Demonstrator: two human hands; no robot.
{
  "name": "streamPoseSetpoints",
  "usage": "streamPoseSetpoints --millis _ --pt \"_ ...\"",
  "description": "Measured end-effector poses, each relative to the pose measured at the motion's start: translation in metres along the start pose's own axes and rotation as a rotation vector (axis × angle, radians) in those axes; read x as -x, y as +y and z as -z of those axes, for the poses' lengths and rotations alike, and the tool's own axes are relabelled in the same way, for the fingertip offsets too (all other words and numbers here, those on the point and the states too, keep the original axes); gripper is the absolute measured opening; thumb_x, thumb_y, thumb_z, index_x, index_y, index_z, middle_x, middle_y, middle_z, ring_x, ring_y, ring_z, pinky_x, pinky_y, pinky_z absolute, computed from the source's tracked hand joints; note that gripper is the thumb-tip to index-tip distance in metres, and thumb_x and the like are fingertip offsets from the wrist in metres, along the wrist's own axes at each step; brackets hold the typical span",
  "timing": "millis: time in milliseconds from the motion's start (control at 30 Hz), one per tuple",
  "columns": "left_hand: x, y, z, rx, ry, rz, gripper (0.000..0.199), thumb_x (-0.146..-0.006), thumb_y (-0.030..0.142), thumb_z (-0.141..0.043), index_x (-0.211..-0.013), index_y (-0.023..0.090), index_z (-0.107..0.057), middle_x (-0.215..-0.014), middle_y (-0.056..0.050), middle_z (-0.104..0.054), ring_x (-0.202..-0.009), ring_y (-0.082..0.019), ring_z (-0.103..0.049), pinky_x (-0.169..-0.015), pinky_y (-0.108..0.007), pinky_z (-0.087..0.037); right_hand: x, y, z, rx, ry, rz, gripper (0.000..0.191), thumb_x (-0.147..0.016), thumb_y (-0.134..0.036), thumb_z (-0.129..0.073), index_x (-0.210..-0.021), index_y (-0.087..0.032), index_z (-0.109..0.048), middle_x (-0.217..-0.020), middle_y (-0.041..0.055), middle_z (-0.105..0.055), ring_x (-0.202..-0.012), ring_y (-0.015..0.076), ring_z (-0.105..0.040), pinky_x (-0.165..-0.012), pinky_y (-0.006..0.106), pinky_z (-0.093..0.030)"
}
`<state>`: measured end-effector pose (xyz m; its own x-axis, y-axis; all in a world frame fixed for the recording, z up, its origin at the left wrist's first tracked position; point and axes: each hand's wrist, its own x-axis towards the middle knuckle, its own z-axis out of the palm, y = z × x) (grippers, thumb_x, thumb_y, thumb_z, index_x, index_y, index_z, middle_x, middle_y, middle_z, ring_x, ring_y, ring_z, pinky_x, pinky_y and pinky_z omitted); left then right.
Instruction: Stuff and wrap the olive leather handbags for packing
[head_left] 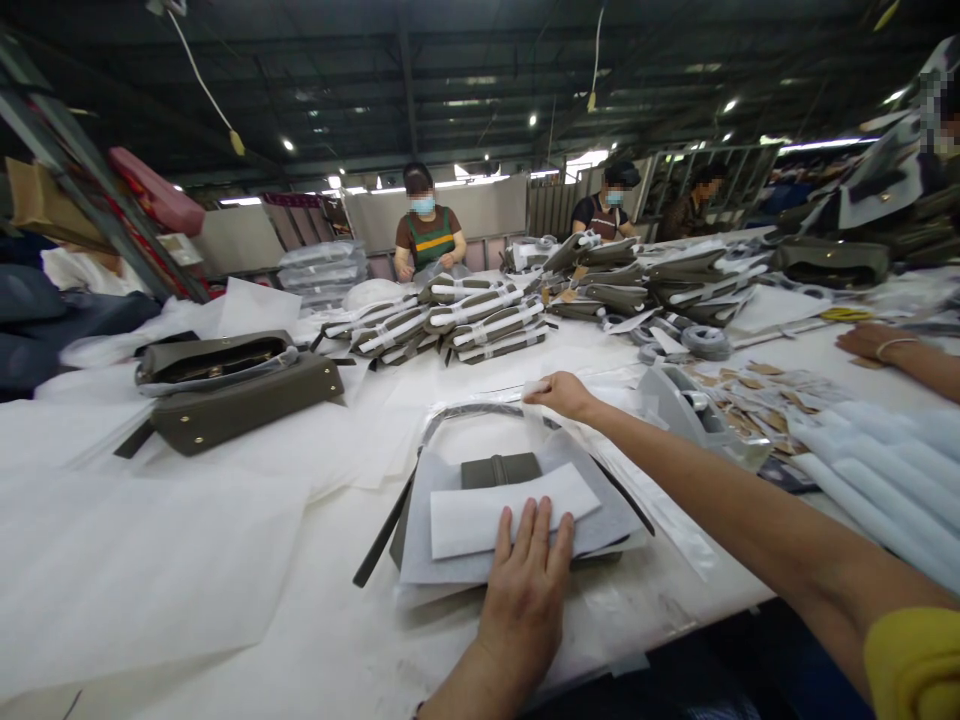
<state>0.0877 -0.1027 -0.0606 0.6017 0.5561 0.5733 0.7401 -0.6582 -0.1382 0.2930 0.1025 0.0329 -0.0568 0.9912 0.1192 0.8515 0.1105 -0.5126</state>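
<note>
An olive-green handbag (501, 468) lies on the table in front of me, mostly covered by a thin white sheet (416, 550). Across the sheet rests a white foam strip (465, 522). My left hand (529, 590) lies flat on this strip with its fingers stretched out. The bag's wrapped handle (442, 418) arches away from me above the sheet. At the far right end of that arch, my right hand (566, 397) pinches a small whitish piece (535, 390); whether it is tape or wrapping I cannot tell. Dark strap ends (384, 530) stick out beside the bag.
Another olive handbag (247, 400) stands at left by white sheets (150, 560). Stacked wrapped bags (480, 320) lie beyond. A grey tape dispenser (690, 405) and foam rolls (885, 470) are at right, near another person's hand (870, 340). People sit opposite.
</note>
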Motion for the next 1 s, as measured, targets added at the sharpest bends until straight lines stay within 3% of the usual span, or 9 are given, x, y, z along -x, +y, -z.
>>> streamPoseSetpoints --millis 167,300,467,633,833,1000 --pt "0.001 0.001 -0.001 0.009 -0.016 0.002 0.056 -0.096 0.029 -0.049 -0.15 0.019 -0.037 -0.156 -0.011 -0.037 -0.145 -0.029 -0.033 -0.116 -0.051 -0.033 0.042 -0.017 0.026 -0.021 0.073 0.17 0.024 -0.086 -0.039 -0.066 -0.094 -0.021 -0.08 -0.095 0.0015 -0.078 -0.093 0.0207 -0.07 -0.082 0.025 -0.049" --pt "0.002 0.002 0.0 0.017 -0.052 0.004 0.056 -0.097 0.027 -0.048 -0.151 0.019 -0.035 -0.157 -0.011 -0.035 -0.146 -0.029 -0.03 -0.117 -0.052 -0.032 0.089 -0.023 0.033 -0.061 0.105 0.366 0.02 -0.091 -0.031 -0.061 -0.096 -0.025 -0.079 -0.1 -0.0006 -0.078 -0.096 0.0202 -0.072 -0.09 0.026 -0.053" --pt "0.0 0.0 0.004 0.023 -0.06 -0.008 0.053 -0.098 0.025 -0.044 -0.15 0.017 -0.036 -0.155 -0.013 -0.037 -0.145 -0.029 -0.032 -0.116 -0.054 -0.034 0.141 -0.013 0.02 0.05 0.066 0.516 0.027 -0.091 -0.015 -0.056 -0.104 -0.026 -0.076 -0.103 -0.0011 -0.077 -0.095 0.019 -0.073 -0.089 0.028 -0.057" --pt "-0.002 0.0 0.007 0.049 -0.079 -0.012 0.053 -0.096 0.022 -0.043 -0.149 0.014 -0.038 -0.155 -0.014 -0.038 -0.144 -0.03 -0.034 -0.116 -0.054 -0.033 0.181 -0.001 -0.002 0.152 0.115 0.665 0.035 -0.087 -0.004 -0.053 -0.111 -0.023 -0.071 -0.111 0.003 -0.075 -0.103 0.0189 -0.071 -0.102 0.038 -0.054" --pt "-0.003 0.0 0.01 0.072 -0.121 -0.008 0.053 -0.096 0.023 -0.043 -0.148 0.014 -0.039 -0.156 -0.014 -0.036 -0.144 -0.031 -0.033 -0.117 -0.055 -0.032 0.193 0.0 -0.006 0.152 0.165 0.688 0.03 -0.089 -0.006 -0.053 -0.109 -0.02 -0.071 -0.109 0.004 -0.075 -0.101 0.0198 -0.072 -0.098 0.038 -0.056" --pt "-0.004 0.001 0.012 0.087 -0.135 0.012 0.055 -0.096 0.023 -0.046 -0.15 0.016 -0.036 -0.155 -0.014 -0.038 -0.144 -0.03 -0.035 -0.116 -0.054 -0.033 0.15 -0.008 0.02 0.041 0.205 0.427 0.02 -0.093 -0.021 -0.058 -0.101 -0.024 -0.076 -0.101 0.0009 -0.077 -0.094 0.0194 -0.073 -0.086 0.029 -0.056"
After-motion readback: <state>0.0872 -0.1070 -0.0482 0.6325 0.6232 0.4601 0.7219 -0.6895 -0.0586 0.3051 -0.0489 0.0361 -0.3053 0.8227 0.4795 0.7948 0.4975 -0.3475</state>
